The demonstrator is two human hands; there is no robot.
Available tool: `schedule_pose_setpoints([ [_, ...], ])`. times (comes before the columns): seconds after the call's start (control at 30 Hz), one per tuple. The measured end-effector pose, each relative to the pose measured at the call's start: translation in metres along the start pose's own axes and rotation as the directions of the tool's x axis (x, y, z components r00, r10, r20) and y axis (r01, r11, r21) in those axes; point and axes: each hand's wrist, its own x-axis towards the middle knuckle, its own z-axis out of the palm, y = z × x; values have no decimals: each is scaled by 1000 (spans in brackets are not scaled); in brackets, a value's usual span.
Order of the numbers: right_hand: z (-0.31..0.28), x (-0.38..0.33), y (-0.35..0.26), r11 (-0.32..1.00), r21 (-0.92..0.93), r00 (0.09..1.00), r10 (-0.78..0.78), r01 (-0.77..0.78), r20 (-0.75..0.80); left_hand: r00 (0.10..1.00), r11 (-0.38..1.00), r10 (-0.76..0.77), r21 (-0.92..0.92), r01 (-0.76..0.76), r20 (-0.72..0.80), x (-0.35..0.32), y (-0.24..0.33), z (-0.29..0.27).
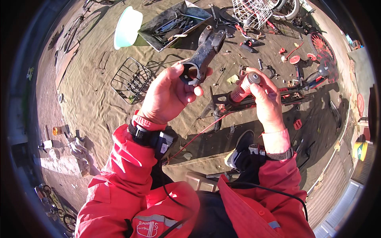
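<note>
My left hand [164,97] is closed around the lower end of a black forked metal bicycle part [203,53]. That end has a wide round opening. Its other end has two lobes and points up and away from me. On the right, my right hand [270,109] grips a red coil-spring shock absorber [241,93] near its dark round cap. The spring slants down to the left from my fingers. Just beyond it lies a black and red bicycle frame [291,93] on the ground sheet. The two held parts are apart.
A black wire rack [131,80] lies beyond my left hand. Farther off are a metal tray [152,27] of tools, a pale green basin [127,28] and a white wire basket [251,12]. A red wheel [320,44] stands at far right. Loose parts litter the brown sheet [93,79].
</note>
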Motion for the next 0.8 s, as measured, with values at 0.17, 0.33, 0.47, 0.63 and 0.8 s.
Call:
schedule_pose_setpoints([
  [0.17,-3,2,3,1000,17,1000,-22,22,-3,1000,1000,19,-16,-19,-1,0,-3,-3],
  [0.33,-4,2,5,999,6,999,-38,38,-1,998,997,30,65,-33,58,-1,1,-4],
  [0.47,-5,3,4,999,14,999,-42,42,23,997,975,77,211,-74,-2,-5,2,2],
  [0.63,-4,3,3,1000,8,999,-30,30,12,986,847,155,521,-105,-53,-5,10,7],
  [0.8,-2,2,2,1000,-4,1000,-24,24,8,979,795,195,595,-118,-66,-5,14,8],
])
